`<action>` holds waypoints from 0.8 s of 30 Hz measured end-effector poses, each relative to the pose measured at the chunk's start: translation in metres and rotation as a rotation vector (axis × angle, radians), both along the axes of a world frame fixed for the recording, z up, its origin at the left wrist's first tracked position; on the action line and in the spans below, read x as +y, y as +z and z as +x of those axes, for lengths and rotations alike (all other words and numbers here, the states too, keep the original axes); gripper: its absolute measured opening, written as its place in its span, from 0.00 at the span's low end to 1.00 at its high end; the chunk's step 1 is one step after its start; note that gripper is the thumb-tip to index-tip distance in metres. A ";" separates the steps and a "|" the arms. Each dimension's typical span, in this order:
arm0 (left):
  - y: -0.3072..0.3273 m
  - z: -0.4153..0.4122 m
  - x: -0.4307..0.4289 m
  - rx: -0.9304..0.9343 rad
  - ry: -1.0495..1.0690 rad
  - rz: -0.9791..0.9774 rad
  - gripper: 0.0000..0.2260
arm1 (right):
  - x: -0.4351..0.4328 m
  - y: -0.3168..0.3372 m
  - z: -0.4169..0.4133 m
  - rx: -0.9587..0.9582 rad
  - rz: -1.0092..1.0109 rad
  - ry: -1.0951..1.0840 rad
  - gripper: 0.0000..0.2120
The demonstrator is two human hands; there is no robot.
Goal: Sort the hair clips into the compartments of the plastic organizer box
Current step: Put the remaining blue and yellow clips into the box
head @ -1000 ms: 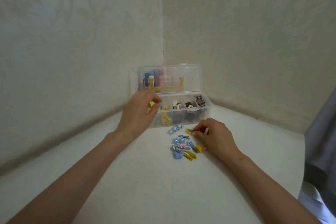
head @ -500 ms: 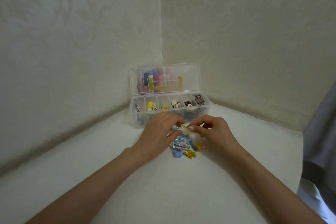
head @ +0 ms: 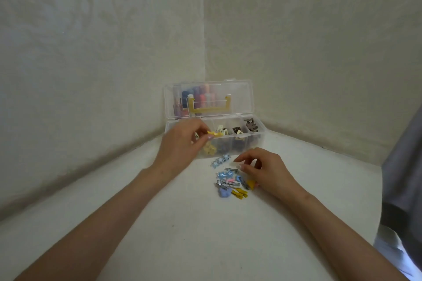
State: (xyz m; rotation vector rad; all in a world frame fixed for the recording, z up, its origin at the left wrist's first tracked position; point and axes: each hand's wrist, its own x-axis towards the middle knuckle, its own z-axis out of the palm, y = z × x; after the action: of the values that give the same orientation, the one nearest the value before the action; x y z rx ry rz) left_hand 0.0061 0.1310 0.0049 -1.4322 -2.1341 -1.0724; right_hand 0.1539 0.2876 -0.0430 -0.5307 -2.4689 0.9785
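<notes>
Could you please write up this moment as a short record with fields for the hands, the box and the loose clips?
Left hand: pinches a yellow clip over the organizer box
Right hand: fingers loosely curled over the pile of clips, no clip seen in it
Box: lid up, several compartments already hold clips
Unsorted: blue, yellow, grey and pink clips on the table, in front of the box
Apart from the pile: blue star clip, between the pile and the box
</notes>
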 end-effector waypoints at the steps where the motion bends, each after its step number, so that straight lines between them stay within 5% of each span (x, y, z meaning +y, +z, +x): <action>1: 0.007 -0.006 -0.003 -0.021 0.041 0.038 0.03 | 0.000 -0.001 0.000 -0.016 0.014 0.011 0.06; 5: 0.026 -0.035 -0.020 -0.071 0.223 0.095 0.05 | 0.001 -0.001 -0.002 -0.064 0.064 0.027 0.04; 13: 0.017 -0.067 -0.030 -0.084 0.344 -0.120 0.04 | 0.001 0.000 -0.003 -0.097 0.101 0.025 0.02; 19: 0.010 -0.068 -0.025 -0.092 0.339 -0.254 0.06 | 0.000 0.000 -0.003 -0.099 0.110 0.017 0.01; 24: 0.014 -0.057 -0.021 -0.041 0.317 -0.183 0.06 | 0.000 0.001 -0.002 -0.083 0.109 0.007 0.05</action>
State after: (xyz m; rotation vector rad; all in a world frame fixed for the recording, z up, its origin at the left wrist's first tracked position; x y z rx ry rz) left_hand -0.0509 0.1099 0.0189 -1.0984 -2.4381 -0.8121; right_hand 0.1515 0.2881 -0.0424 -0.5363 -2.5821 0.8340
